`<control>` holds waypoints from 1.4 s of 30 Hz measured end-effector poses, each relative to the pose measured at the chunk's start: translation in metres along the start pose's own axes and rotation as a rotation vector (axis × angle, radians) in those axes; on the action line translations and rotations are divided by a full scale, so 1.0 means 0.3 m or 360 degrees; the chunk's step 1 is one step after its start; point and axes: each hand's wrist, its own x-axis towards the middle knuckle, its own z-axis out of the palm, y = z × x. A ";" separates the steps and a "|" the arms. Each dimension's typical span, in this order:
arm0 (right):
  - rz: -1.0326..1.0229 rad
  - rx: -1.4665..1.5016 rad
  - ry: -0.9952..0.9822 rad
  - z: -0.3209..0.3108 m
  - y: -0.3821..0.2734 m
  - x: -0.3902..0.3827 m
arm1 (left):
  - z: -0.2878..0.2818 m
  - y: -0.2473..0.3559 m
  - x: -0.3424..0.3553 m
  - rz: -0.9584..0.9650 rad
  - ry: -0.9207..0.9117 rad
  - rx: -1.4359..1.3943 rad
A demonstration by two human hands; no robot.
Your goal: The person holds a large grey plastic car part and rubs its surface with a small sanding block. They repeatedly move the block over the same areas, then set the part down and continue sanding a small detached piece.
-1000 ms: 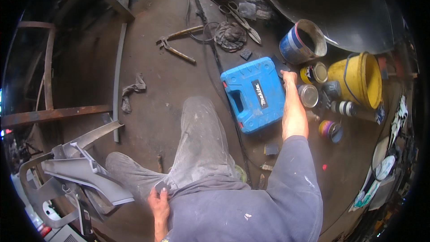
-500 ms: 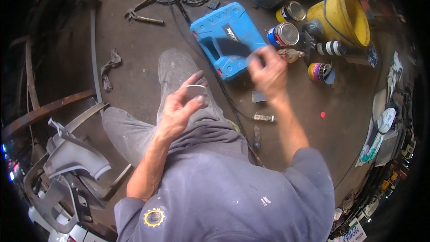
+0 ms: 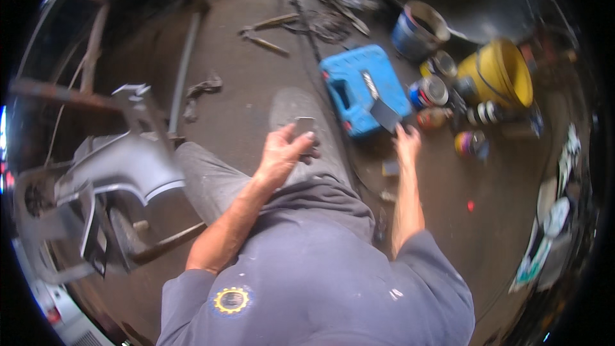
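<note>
Right hand outstretched, pinching sheet (dark)

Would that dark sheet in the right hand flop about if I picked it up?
Probably not much: the dark sheet extends from the right hand without obvious drooping. It's likely light, looking thin and held near one end.

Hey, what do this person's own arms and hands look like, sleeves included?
The bare left hand and bare right hand show no gloves. Uncovered forearms show below short, grey-blue fabric sleeves. The matching shirt has a round, yellow, gear-shaped emblem on its left and a small white mark toward its right.
</note>
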 end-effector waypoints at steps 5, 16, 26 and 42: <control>0.0488 -0.1627 -0.0052 -0.168 0.309 -0.064 | 0.008 0.070 -0.008 0.0018 0.0028 -0.0049; -0.0662 -0.0895 -0.0328 0.012 -0.067 -0.209 | -0.033 0.102 -0.050 0.0537 0.0302 0.0277; -0.1389 0.0122 -0.0843 0.267 -0.771 -0.613 | -0.075 0.146 -0.126 0.0784 0.0582 0.0475; -0.2675 -0.0349 -0.1108 0.542 -0.771 -0.707 | -0.151 0.127 -0.168 0.1204 0.0963 0.1012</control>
